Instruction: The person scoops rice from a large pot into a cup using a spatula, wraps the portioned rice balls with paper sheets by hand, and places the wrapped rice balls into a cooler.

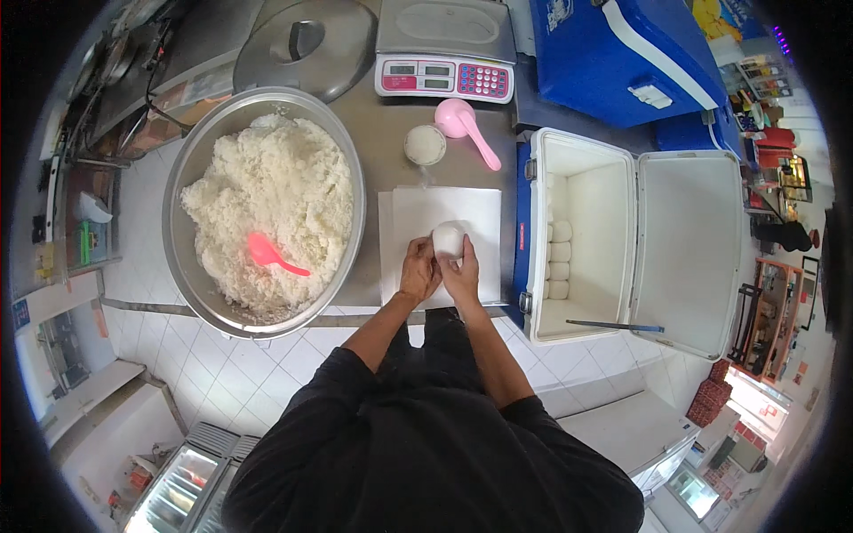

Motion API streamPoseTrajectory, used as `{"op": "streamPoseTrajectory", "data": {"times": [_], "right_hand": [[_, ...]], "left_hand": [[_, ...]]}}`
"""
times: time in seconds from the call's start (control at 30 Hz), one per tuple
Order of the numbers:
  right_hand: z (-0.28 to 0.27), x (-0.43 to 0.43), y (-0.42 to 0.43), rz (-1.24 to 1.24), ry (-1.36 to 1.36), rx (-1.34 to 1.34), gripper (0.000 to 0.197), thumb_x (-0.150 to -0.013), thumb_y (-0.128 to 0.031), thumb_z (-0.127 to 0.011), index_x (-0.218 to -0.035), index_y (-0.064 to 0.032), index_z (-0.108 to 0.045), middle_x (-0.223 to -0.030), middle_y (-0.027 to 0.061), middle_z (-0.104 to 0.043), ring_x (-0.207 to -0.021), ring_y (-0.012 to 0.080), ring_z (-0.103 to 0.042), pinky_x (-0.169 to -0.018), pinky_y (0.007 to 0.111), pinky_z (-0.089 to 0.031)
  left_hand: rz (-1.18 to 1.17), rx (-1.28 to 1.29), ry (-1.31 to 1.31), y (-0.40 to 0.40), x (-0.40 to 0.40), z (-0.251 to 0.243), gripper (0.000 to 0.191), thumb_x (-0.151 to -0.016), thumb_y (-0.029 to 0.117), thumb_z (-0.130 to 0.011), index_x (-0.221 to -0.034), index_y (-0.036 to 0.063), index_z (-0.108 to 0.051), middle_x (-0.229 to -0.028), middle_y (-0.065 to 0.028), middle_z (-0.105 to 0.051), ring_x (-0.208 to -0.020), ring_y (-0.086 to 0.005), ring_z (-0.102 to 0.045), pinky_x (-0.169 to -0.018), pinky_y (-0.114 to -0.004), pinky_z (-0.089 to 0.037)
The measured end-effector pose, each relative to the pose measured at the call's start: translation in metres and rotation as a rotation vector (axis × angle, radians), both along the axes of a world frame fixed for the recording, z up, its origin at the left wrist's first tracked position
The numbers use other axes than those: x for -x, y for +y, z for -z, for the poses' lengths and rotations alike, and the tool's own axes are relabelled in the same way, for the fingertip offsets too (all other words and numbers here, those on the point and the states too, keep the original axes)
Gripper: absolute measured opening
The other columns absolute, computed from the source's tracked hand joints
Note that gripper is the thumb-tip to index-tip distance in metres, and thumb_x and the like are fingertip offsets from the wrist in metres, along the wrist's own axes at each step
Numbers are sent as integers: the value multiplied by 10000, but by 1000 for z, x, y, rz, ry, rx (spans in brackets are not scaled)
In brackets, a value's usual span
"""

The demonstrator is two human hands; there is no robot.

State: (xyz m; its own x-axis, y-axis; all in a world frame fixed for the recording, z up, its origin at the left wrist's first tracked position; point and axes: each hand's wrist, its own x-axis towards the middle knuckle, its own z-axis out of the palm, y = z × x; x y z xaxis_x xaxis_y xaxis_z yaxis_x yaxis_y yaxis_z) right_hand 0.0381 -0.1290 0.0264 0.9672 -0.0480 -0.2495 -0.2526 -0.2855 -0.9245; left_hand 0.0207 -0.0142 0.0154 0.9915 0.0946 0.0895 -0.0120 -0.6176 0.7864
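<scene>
A rounded white paper-wrapped bundle (448,240) is held between my left hand (420,270) and my right hand (461,272), above a stack of white paper sheets (476,208). Beyond the paper stands a small round container of rice (425,145), with a pink plastic scoop (457,118) lying beside it. To the left, a large metal bowl (170,220) holds a heap of cooked white rice (280,180), and a red-pink plastic spoon (266,253) rests on the rice. White wrapped bundles (560,252) line the left side of an open cooler at the right.
A digital scale (445,76) and a large metal lid (340,50) are at the back of the metal table (383,120). The open cooler (600,266) has its lid (690,253) swung right. A closed blue cooler (620,66) stands behind it.
</scene>
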Motion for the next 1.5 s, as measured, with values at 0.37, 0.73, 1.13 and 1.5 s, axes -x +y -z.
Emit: {"op": "streamPoseTrajectory", "data": {"times": [0.37, 0.73, 1.13, 1.5], "right_hand": [[-125, -2, -26, 1, -189, 28, 517, -902, -76, -720, -1356, 51, -507, -1172, 235, -680, -1086, 370, -668, -951, 450, -512], [-210, -71, -209, -358, 143, 109, 479, -917, -57, -729, -1372, -31, -581, -1300, 143, -634, -1131, 266, -651, -958, 356, -531], [93, -302, -347, -980, 177, 1082, 469, -883, -100, -684, -1333, -98, -553, -1205, 153, -677, -1160, 369, -635, -964, 506, -514], [175, -323, -373, -1303, 342, 900, 375, -937, -130, -603, -1309, -94, -637, -1273, 154, -682, -1167, 348, -645, -1001, 442, -504]], "left_hand": [[-325, 1272, 544, -47, -26, -130, 472, -1095, 387, -358, -1185, 2, -615, -1069, -83, -638, -988, -151, -597, -897, -318, -493], [-104, 1030, 549, -175, -72, -138, 587, -1062, 460, -400, -1283, -69, -527, -1197, -211, -580, -1183, -285, -536, -1084, -361, -388], [-721, 706, 527, -109, 16, -97, 544, -1098, 367, -358, -1503, 10, -419, -1581, -160, -349, -1454, -324, -350, -1176, -480, -361], [-823, 759, 595, -119, 35, -111, 565, -1061, 432, -439, -1432, 11, -508, -1438, -149, -516, -1333, -304, -481, -1088, -455, -426]]}}
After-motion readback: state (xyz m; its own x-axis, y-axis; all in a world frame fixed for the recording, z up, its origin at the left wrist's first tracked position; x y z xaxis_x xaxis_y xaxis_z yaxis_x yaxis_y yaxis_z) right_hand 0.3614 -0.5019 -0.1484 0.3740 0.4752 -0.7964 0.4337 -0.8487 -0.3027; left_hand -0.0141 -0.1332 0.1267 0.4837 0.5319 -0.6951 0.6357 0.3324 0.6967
